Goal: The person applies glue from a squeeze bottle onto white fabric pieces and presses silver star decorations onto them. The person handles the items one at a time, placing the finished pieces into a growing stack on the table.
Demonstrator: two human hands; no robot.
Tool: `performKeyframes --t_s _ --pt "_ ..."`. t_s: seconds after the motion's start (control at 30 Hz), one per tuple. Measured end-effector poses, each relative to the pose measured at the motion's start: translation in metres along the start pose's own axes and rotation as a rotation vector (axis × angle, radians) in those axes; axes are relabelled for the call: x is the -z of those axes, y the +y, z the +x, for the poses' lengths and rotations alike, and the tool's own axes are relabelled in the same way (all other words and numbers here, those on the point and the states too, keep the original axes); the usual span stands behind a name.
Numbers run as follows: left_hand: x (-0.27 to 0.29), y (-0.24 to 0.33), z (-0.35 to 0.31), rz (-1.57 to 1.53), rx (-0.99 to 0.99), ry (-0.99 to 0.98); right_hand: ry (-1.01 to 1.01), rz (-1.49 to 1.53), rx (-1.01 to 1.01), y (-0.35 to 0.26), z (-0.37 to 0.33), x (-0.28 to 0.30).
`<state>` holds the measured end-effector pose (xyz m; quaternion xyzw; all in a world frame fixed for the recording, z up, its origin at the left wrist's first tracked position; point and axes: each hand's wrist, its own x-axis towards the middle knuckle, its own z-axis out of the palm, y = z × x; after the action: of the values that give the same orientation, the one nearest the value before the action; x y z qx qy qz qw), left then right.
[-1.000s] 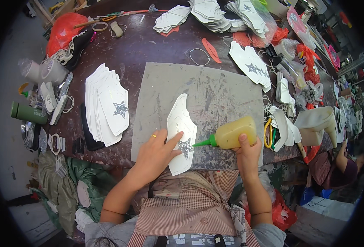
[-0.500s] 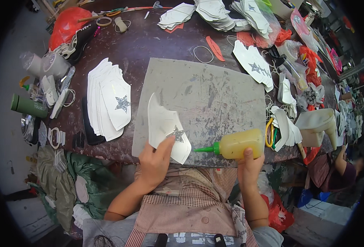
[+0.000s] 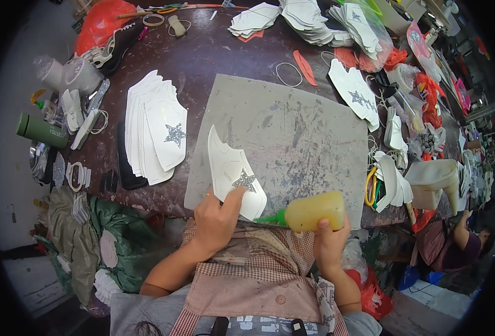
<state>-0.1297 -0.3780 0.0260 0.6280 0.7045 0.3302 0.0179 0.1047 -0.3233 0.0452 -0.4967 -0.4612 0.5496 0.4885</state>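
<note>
My left hand [image 3: 219,219] pinches the near edge of a white shoe upper piece [image 3: 233,165] with a glittery silver star. This piece lies on a stained grey mat [image 3: 292,117]. Gripped in my right hand [image 3: 331,243] is a squeeze bottle [image 3: 317,210] of yellowish liquid, tipped sideways with its green nozzle pointing left. The nozzle tip is close to the piece's lower right corner; whether it touches I cannot tell. A fanned stack of similar white pieces [image 3: 155,131] lies left of the mat.
More white pieces [image 3: 306,22] are stacked at the far side, and others [image 3: 354,95] lie right of the mat. Yellow-handled scissors [image 3: 370,187] and a whitish plastic container [image 3: 432,179] stand at the right. A green flask [image 3: 41,130] and a black shoe [image 3: 121,47] are at the left.
The bottle has come left and down, bringing its nozzle to the piece's lower corner. My left hand keeps its hold on the piece. The whole view has shifted slightly.
</note>
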Motion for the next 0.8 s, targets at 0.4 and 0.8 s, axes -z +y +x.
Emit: performKeyframes --t_s 0.4,0.8 --pt "0.041 -0.01 0.117 -0.88 0.349 -0.396 0.069 0.458 0.125 -0.004 0.036 0.051" --pt "-0.265 0.052 0.306 -0.623 0.086 -0.136 0.129 0.977 0.026 0.024 0.08 0.072"
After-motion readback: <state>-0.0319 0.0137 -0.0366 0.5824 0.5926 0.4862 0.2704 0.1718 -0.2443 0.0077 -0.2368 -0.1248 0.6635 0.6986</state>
